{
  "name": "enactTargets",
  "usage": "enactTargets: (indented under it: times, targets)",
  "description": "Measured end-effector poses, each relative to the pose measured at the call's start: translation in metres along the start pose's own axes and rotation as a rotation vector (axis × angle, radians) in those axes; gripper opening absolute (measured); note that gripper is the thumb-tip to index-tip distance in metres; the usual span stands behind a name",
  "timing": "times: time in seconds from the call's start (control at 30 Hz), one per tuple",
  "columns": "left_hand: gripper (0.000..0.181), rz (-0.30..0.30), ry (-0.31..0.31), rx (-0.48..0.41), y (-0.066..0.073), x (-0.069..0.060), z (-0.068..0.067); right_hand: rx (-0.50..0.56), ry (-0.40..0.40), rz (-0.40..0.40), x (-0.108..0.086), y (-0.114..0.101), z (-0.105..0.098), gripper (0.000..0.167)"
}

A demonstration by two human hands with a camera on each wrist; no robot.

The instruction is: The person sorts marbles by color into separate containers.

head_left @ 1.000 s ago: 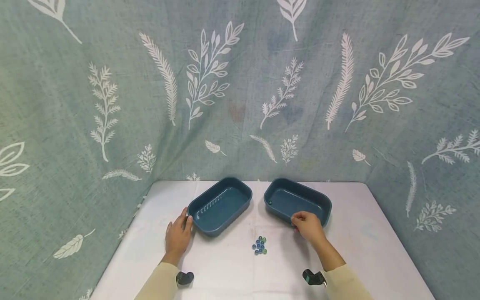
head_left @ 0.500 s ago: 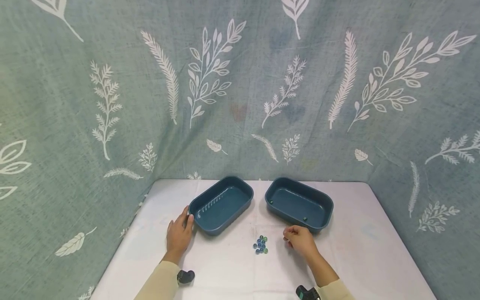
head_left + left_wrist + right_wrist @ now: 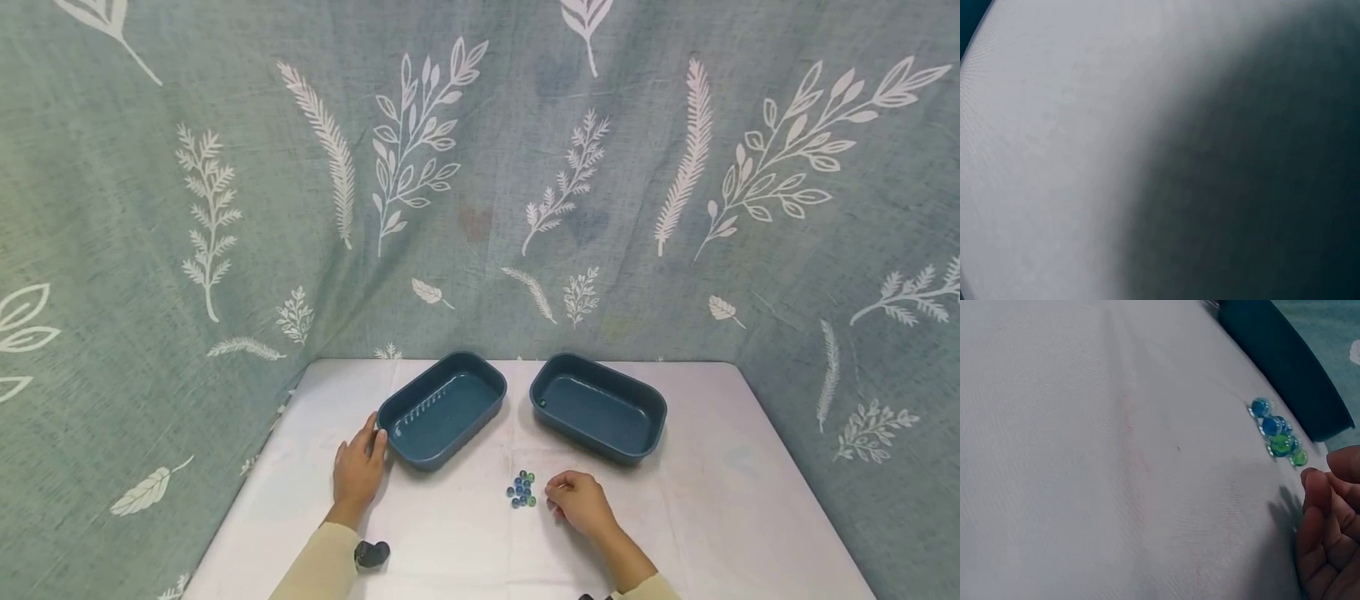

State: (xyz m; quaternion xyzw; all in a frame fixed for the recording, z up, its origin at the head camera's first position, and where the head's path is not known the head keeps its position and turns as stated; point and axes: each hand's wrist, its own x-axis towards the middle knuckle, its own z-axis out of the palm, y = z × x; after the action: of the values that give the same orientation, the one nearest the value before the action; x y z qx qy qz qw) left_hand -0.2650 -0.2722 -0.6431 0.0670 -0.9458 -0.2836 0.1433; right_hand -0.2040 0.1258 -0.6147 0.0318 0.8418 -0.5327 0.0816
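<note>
Several blue and green glass marbles (image 3: 519, 490) (image 3: 1271, 426) lie in a small cluster on the white cloth. Just right of them is my right hand (image 3: 581, 502) (image 3: 1332, 531), its fingers loosely bent and nothing visible between them. My left hand (image 3: 357, 473) lies with relaxed fingers against the near left end of the left blue tray (image 3: 442, 412), whose inside shows no marbles. One dark green marble (image 3: 542, 403) rests at the left end of the right blue tray (image 3: 600, 408). The left wrist view is mostly dark blur and pale cloth.
Both trays stand near the back of the white-covered table (image 3: 442, 533). Behind and beside the table hangs green cloth (image 3: 480, 292) printed with white leaves. A dark wrist device (image 3: 372, 554) sits at the left cuff.
My right hand has moved from over the right tray leftward and nearer, to beside the cluster. A second marble showed in that tray half a second ago and is now out of sight.
</note>
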Motion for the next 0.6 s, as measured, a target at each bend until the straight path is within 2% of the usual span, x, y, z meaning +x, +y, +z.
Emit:
enactTargets:
  times: [0.23,0.6]
  targets:
    - [0.062,0.001,0.002,-0.001,0.001,0.0,-0.001,-0.038,-0.021,0.002,0.0,-0.003,0.008,0.008]
    - [0.062,-0.015,0.003,0.0,0.002,-0.001,0.0,-0.002,-0.067,0.044,-0.002,-0.007,0.019,0.007]
